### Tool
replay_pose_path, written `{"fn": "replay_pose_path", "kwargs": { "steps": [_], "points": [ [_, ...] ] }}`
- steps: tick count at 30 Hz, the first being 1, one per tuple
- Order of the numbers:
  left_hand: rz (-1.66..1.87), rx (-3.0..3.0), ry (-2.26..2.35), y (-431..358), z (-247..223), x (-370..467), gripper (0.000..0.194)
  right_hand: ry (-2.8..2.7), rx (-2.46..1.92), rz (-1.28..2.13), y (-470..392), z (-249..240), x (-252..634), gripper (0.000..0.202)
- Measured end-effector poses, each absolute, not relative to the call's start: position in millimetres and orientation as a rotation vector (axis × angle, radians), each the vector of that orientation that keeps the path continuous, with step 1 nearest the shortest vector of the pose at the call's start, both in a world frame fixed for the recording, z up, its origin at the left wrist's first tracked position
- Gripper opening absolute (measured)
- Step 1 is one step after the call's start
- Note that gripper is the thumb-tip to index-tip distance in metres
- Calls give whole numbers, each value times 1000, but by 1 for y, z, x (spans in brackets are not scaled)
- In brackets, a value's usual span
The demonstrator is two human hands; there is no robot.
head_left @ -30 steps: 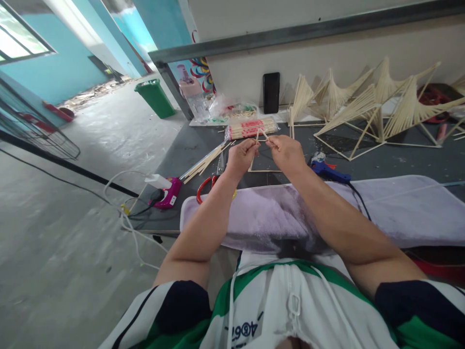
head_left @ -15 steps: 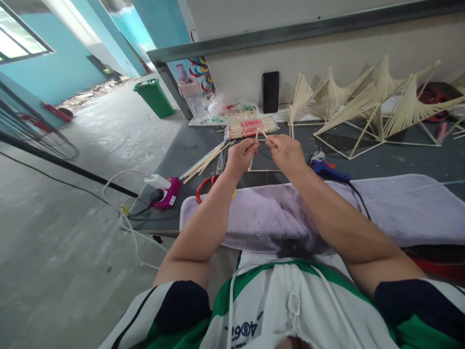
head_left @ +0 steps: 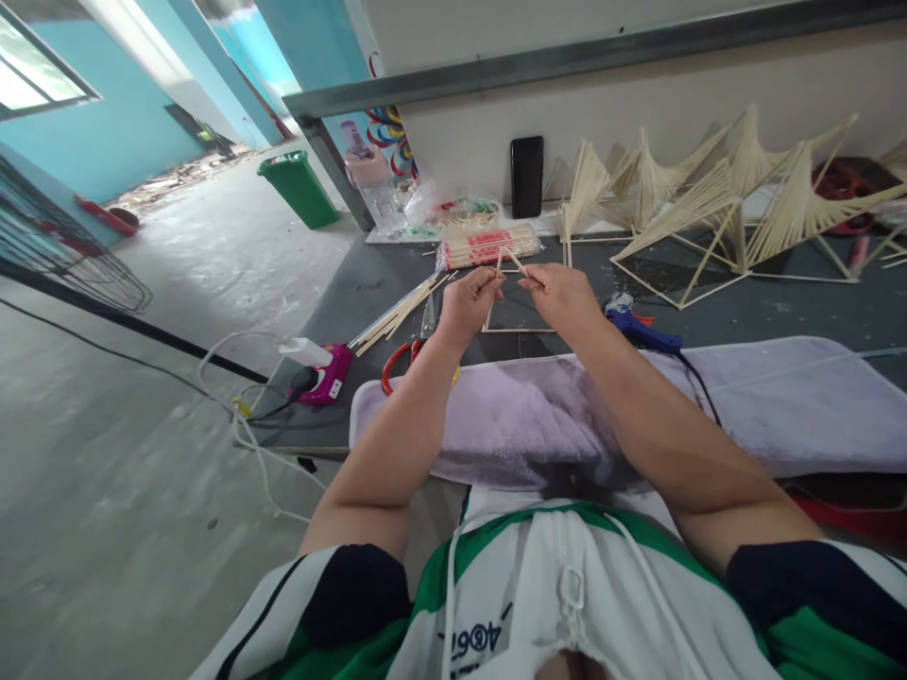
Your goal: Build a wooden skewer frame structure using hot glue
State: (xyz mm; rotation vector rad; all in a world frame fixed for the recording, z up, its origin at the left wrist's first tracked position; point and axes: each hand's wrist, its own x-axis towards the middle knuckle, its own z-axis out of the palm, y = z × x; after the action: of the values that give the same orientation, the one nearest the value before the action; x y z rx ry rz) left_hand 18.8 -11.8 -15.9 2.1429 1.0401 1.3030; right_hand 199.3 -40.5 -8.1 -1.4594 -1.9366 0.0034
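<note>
My left hand (head_left: 472, 300) is closed, fingers pinching a thin wooden stick (head_left: 500, 260). A second wooden stick (head_left: 516, 258) slants down into the closed fingers of my right hand (head_left: 561, 293). The two sticks lean together at their tops in a peak. Below and between my hands lies a frame of sticks (head_left: 521, 331) on the dark table; my right hand hides part of it. A blue glue gun (head_left: 641, 331) lies right of my right hand. Left of my left forearm are scissors with red handles (head_left: 394, 366), partly covered by the arm.
Loose sticks (head_left: 403, 312) and a wrapped stick bundle (head_left: 488, 247) lie at the left and back. Stick models (head_left: 741, 208) stand at the back right. A phone (head_left: 526, 178) leans on the wall. A purple towel (head_left: 510, 416) covers the front edge; a pink power strip (head_left: 330, 375) sits left.
Very little differs. My right hand has shifted slightly to the right, and the gap between my hands is a bit wider. Both hands keep their pinch on the sticks.
</note>
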Motion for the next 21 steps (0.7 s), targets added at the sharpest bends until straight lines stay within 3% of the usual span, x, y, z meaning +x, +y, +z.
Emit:
{"fn": "replay_pose_path", "kwargs": {
  "steps": [9, 21],
  "points": [
    [1333, 2050, 1023, -9, -21, 19, 18, -1601, -1676, 297, -57, -1, 258, 37],
    [1296, 1953, 1052, -8, -22, 20, 19, -1788, -1781, 615, -64, -13, 232, 32]
  ]
}}
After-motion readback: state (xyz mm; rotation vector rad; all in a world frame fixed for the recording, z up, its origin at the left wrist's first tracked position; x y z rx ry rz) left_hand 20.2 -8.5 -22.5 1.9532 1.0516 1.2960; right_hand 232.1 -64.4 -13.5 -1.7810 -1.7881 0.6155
